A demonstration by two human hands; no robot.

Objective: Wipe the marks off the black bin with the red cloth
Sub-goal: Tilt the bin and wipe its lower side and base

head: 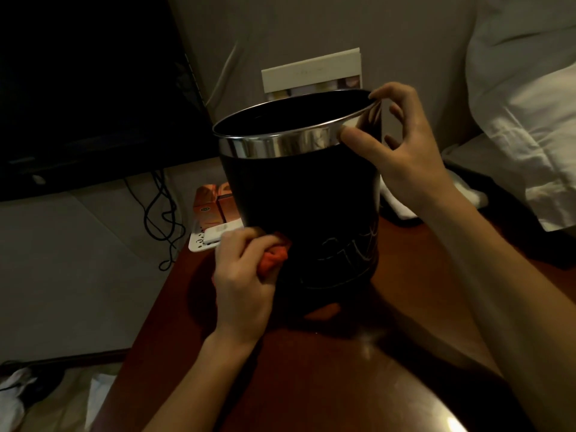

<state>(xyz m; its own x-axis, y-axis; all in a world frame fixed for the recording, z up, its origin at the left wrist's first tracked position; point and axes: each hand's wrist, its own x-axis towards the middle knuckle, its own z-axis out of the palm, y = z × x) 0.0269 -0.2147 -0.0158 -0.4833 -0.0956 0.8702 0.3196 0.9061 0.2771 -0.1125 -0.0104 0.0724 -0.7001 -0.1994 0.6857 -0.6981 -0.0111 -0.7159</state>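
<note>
The fingers [249, 244] of the left hand [243, 285] are curled tight round the bunched red cloth [274, 257], pressing it against the lower left side of the black bin [299, 198]. The bin stands on the reddish-brown bench [327, 369], tipped somewhat toward the camera so its base edge lifts at the front. Just right of the cloth, pale scribbled marks [349, 251] show plainly on the lower wall, reaching round toward the right edge. By my reading the wiping has barely reached them: the cloth sits beside the marks, not on them, and most or all of the scribble is left to clear. Whether the wall to the left has been cleaned I cannot tell. Higher up, the right hand [405, 157] steadies the bin, thumb on the shiny metal rim band [280, 145] and a fingertip hooked over the lip. Behind the bin lie orange boxes [212, 204] on a white tray [202, 241], black cables [159, 213], a dark screen [87, 88] and white bedding [514, 104].
</note>
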